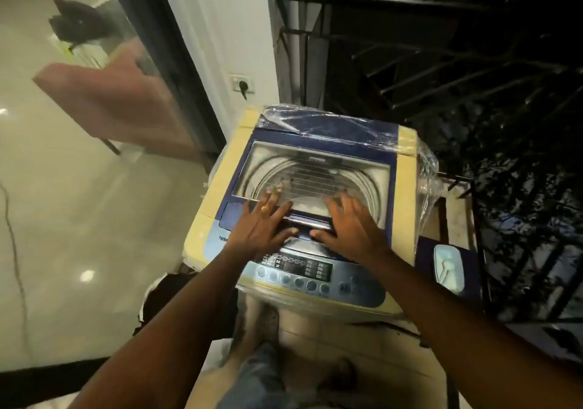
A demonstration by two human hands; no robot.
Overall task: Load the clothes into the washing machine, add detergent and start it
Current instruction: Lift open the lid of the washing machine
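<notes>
A top-loading washing machine (407, 188) with a cream body and a blue-framed glass lid (315, 169) stands in front of me. The lid lies down flat, and the steel drum shows through the glass. My left hand (262, 225) and my right hand (350, 222) both rest on the lid's front edge, fingers spread over the glass and thumbs at the handle (307, 221). Below the hands is the control panel (315, 274) with a dark display and a row of round buttons. I see no clothes and no detergent.
A dark stand to the right carries a pale blue dish (448, 268). Black metal railing (441, 71) runs behind and to the right. A glass door (94, 125) and a wall socket (242, 83) are on the left. Plastic wrap (426, 172) covers the machine's back.
</notes>
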